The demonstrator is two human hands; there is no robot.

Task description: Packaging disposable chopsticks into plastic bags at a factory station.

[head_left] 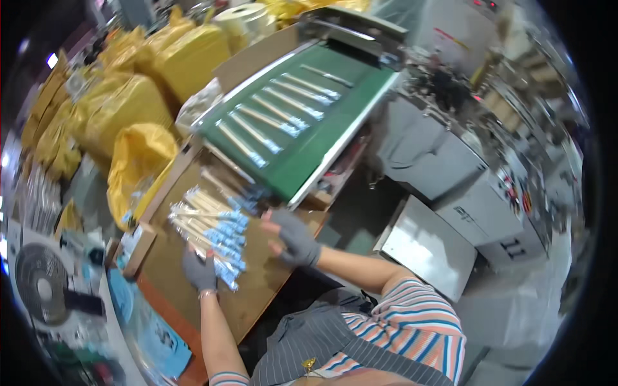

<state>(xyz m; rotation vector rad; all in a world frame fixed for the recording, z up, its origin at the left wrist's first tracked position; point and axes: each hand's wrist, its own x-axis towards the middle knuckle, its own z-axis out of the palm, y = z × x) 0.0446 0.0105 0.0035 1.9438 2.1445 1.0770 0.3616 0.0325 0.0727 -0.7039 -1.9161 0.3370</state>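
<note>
A pile of wrapped wooden chopstick packets point(209, 231) with blue ends lies on a brown cardboard tray point(257, 289). My left hand point(198, 270), in a grey fingerless glove, rests against the near end of the pile, fingers curled on the packets. My right hand point(290, 237), also gloved, hovers just right of the pile with fingers apart and nothing in it. Above the tray a green conveyor belt point(309, 151) carries several single packets point(257, 132) lying crosswise, spaced in a row.
Yellow sacks point(138, 106) are stacked at the left and back. A fan point(42, 289) stands at the lower left. Grey machine cabinets point(444, 174) and a metal box point(428, 248) sit to the right. A large paper roll point(244, 19) stands behind the belt.
</note>
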